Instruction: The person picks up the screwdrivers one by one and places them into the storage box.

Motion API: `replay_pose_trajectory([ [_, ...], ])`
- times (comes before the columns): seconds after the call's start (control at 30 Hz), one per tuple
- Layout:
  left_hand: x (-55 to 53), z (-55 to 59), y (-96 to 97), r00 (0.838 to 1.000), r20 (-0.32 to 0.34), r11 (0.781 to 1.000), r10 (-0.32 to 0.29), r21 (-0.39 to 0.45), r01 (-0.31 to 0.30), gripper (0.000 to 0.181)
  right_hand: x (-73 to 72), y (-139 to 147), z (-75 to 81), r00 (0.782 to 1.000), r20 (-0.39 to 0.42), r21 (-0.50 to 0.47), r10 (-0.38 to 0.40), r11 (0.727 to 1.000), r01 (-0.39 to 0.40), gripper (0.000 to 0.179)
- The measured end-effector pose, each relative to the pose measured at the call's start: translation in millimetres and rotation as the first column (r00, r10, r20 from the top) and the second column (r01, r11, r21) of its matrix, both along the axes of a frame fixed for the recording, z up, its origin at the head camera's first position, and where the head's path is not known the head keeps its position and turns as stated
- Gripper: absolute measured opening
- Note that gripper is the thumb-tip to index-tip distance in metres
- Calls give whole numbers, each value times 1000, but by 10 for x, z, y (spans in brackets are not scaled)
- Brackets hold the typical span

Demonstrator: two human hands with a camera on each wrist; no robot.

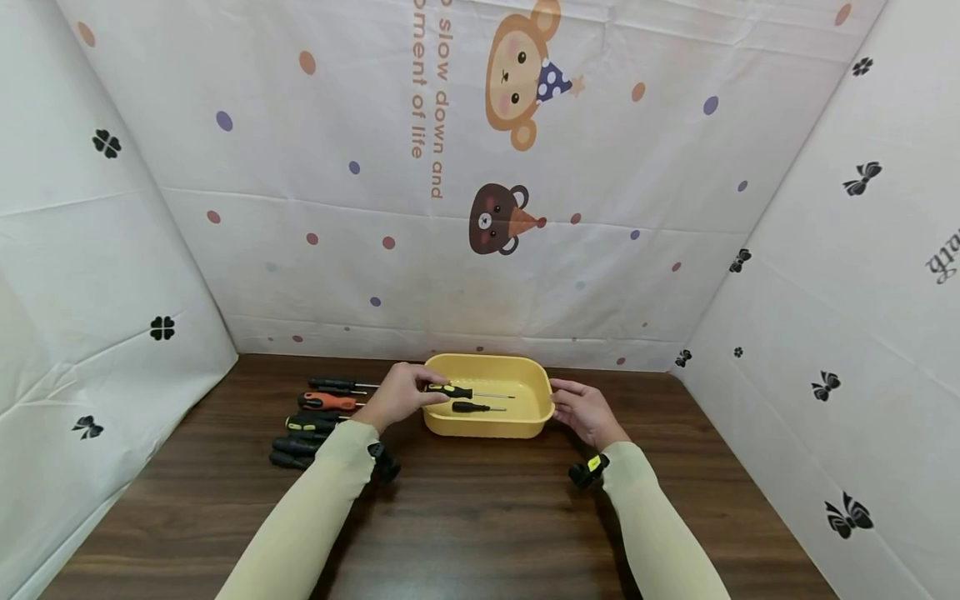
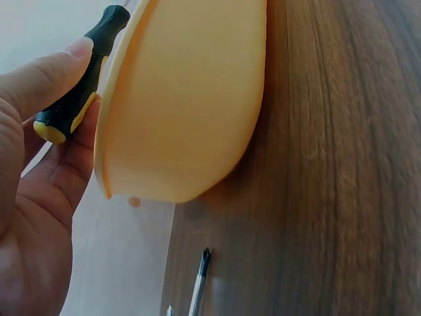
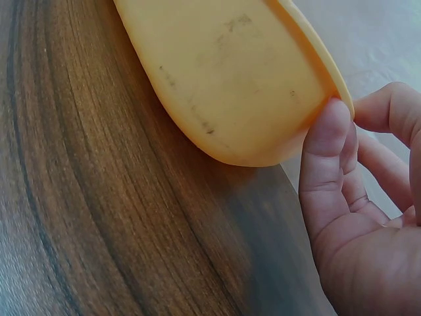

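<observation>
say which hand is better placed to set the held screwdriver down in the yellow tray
Left, most likely: the left hand holds the black-and-yellow screwdriver with its blade over the yellow tray, while the right hand pinches the tray's opposite end.

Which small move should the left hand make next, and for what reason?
Probably the left hand should lower the black-and-yellow screwdriver it holds and release it: the shaft reaches over the yellow tray, a smaller black screwdriver lies inside, and the right hand holds the tray's other end.
</observation>
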State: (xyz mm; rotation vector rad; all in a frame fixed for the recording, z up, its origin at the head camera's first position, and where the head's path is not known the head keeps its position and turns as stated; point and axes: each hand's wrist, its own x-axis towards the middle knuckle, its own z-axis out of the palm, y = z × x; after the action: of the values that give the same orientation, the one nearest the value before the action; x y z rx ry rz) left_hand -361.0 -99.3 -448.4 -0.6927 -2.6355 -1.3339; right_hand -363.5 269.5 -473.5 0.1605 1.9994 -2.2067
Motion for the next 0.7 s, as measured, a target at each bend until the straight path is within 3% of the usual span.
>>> replay_pose_trajectory([
  [0.23, -92, -13, 122, 999, -8, 999, -36, -32, 36, 24, 9, -6, 19, 1000, -1, 15, -2, 1000, 3, 54],
  [0.7, -176, 29, 418, 997, 36, 976, -70, -203, 76, 18, 15, 5, 29, 1000, 3, 18, 2, 1000, -2, 54],
])
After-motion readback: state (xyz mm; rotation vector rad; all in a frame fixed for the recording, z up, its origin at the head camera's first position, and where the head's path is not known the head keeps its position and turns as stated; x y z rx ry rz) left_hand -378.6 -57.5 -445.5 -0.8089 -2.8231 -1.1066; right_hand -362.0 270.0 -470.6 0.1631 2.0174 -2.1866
